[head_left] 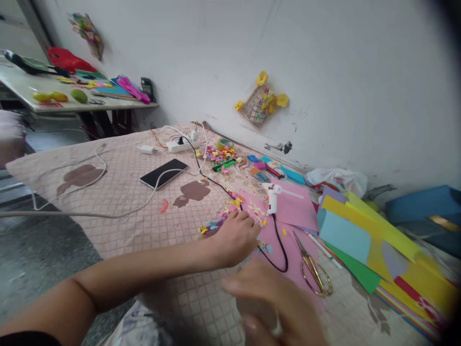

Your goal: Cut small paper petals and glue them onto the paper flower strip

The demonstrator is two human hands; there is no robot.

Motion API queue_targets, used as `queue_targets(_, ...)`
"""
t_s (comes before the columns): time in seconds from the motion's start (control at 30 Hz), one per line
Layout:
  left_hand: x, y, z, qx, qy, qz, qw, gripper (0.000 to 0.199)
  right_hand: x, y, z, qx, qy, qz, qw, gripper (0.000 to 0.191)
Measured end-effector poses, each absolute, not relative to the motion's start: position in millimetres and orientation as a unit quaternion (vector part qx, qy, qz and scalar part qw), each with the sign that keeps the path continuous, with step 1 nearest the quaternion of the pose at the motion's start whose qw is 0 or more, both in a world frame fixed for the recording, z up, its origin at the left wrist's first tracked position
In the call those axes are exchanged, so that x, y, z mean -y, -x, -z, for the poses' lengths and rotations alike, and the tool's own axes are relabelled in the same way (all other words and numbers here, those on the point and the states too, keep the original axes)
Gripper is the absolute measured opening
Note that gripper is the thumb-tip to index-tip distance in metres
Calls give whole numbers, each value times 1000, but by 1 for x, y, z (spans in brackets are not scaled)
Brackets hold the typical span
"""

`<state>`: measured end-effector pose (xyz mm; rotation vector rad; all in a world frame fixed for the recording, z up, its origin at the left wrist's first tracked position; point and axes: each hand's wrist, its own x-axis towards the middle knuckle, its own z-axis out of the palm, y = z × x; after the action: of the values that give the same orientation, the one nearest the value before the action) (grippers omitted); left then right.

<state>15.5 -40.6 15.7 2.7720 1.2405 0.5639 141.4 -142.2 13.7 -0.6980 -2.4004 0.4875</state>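
Observation:
My left hand (236,238) reaches over small colourful paper pieces (212,227) on the table; its fingertips are hidden behind the back of the hand. Close to the camera, my right hand (277,302) is blurred, its thumb and fingers curved around something pale that I cannot make out. A white glue gun (272,198) stands on pink paper (293,204), its black cord looping down past my left hand. Gold-handled scissors (312,266) lie to the right, on the edge of the pink sheet.
A phone (163,173), white cables and a power strip (183,144) occupy the table's left and back. Coloured sheets (360,235) are piled at the right. A wall stands behind; another table (65,108) is at the far left, with part of a person (10,137) nearby.

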Motion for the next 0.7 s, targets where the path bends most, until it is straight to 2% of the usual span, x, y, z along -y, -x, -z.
queue_targets(0.07, 33, -23, -18, -401, -897, -182, 32, 17, 123, -114, -17, 914, 243, -121, 300, 25)
queue_targets(0.17, 28, -37, -17, -379, -896, -219, 67, 17, 108, -82, -9, 928, 197, 52, 312, 28)
queue_targets(0.23, 27, -49, -12, -335, -903, -247, 105, 15, 104, -67, -6, 940, 191, 98, 266, 27)
queue_targets(0.3, 29, -59, -4, -316, -901, -262, 139, 15, 102, -57, -7, 964, 134, 95, 210, 24)
queue_targets(0.37, 30, -66, 3, -312, -897, -272, 155, 15, 99, -52, -13, 976, 84, 73, 188, 21)
queue_targets(0.7, 30, -56, 12, -277, -877, -295, 258, 17, 87, -63, -18, 976, -2, 74, 207, 25)
